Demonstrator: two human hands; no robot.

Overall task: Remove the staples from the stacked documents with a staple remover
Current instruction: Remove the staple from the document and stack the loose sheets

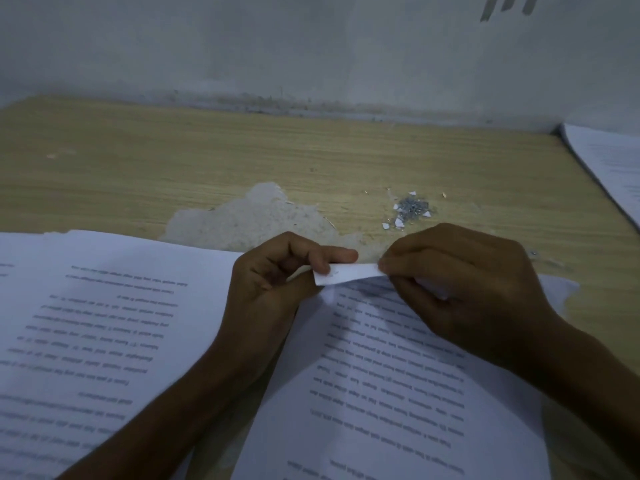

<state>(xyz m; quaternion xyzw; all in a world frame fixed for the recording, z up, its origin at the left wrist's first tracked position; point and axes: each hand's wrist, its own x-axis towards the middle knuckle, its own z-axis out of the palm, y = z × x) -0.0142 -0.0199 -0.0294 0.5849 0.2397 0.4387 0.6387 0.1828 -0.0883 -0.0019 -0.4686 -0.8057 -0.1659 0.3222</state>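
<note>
1. Both hands: my left hand point(277, 271) and right hand point(446, 282) pinch opposite ends of one folded top corner point(349, 273).
2. That corner belongs to the printed document point(388, 368) lying nearest me.
3. Pulled staples point(412, 207) heaped on the wooden table point(173, 150) beyond.

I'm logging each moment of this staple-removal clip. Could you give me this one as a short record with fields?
left hand: pinches the folded top corner of the near document
right hand: pinches the same corner from the other side
staple remover: none visible
staple in corner: cannot tell
removed staples: small pile with paper scraps, beyond the hands
other papers: a stack at left, another at the far right edge
table: wood veneer, chipped patch near the middle
</note>
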